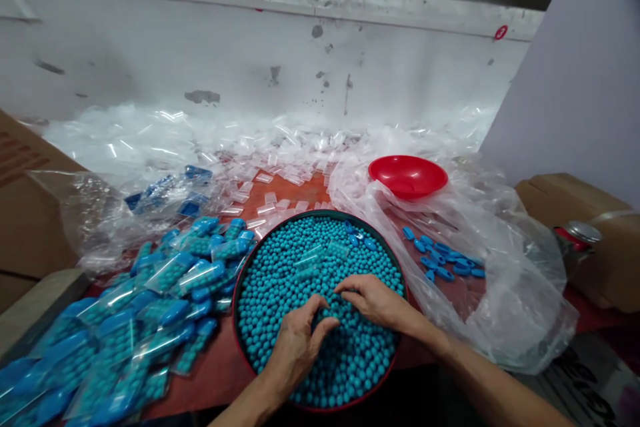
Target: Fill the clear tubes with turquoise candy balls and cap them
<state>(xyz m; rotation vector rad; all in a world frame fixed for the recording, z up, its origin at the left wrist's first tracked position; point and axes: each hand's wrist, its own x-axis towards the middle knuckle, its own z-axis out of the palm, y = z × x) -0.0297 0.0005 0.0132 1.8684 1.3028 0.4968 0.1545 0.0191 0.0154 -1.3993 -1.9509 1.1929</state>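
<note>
Red worktop (pixel 220 353) shows in patches beneath the crowded goods, with a round tub (pixel 235 310) at its near middle, probably set there so both arms reach in equally. Its rim keeps the loose blue beads (pixel 270 287) from rolling off. Over them the left hand (pixel 305 333) curves, thumb and forefinger apart, while the right hand (pixel 367 297) bends its fingertips together just beside; whether either grasps a bead or something clear, I cannot tell. Clear cases (pixel 310 257) lie on the beads just beyond the fingers, seemingly for a short reach, and a few blue caps (pixel 369 244) rest near the far right rim. Bead-filled packs (pixel 170 273) are heaped at left and loose caps (pixel 445 260) at right, perhaps to keep the kinds apart. Farther right, a red bowl (pixel 407 177) sits amid a crumpled clear bag (pixel 505 327). Beyond the tub, more cases (pixel 265 178) spread flat, likely within an outstretched arm's range, thickening toward the scuffed white wall (pixel 150 47), which stops the pile at the back.
</note>
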